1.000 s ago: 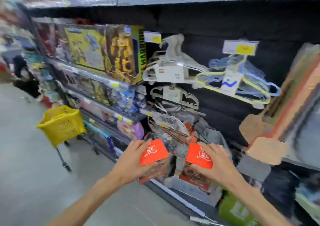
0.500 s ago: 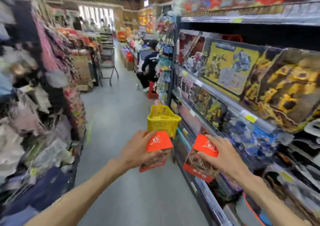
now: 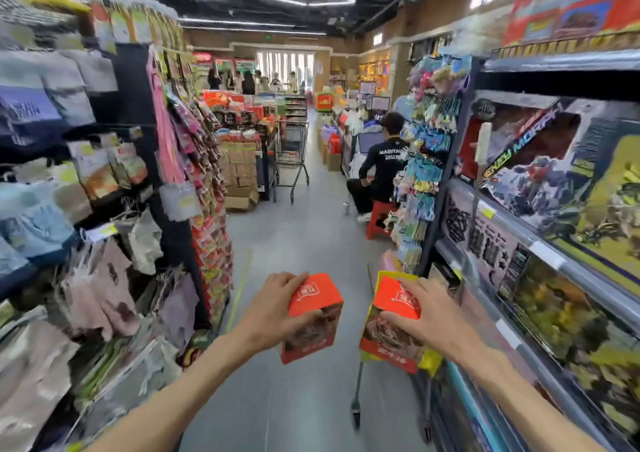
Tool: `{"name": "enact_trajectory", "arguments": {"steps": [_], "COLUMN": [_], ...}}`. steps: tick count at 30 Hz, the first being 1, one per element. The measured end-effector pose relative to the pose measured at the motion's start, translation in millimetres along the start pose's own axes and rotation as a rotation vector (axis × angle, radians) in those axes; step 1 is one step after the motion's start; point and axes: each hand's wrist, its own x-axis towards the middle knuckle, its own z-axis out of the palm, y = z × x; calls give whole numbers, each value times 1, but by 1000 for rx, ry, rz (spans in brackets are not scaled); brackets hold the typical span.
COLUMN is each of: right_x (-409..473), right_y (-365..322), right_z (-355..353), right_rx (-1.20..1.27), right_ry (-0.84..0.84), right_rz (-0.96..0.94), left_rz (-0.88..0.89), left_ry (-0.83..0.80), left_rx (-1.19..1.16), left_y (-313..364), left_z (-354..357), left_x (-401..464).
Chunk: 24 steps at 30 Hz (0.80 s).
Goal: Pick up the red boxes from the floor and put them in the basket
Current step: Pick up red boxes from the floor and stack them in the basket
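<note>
Since half a second ago the yellow basket [image 3: 390, 277], then well ahead down the aisle, has come right up behind the box in the right hand [image 3: 427, 316], so the drop looks close. Both hands are wrapped shut round a red box each: the left hand [image 3: 273, 311] has the left box [image 3: 313, 316] over bare floor beside the basket, the right box [image 3: 394, 323] sits in front of its rim. Toy shelves [image 3: 540, 243] crowd the right side; a seated person [image 3: 381, 171] and a trolley [image 3: 292, 153] are well apart ahead, clear of the path.
</note>
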Motion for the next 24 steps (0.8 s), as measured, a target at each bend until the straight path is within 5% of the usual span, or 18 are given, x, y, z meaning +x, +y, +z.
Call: {"name": "enact_trajectory", "arguments": {"steps": [9,17,24], "right_x": [236,405,488], "right_y": [39,105,197], "right_z": [62,107,115], "right_rx": [-17,6,-65], "right_ry": [-45,5,70], "right_rz": [-20,149,446], "left_rz": [-55,120,396], "left_ry": [1,-65,-243], "left_rx": [-34,-63,-118], "left_y": [-120,-216,-216], "left_z": [21,71,157], "left_x": [187,421,616]}}
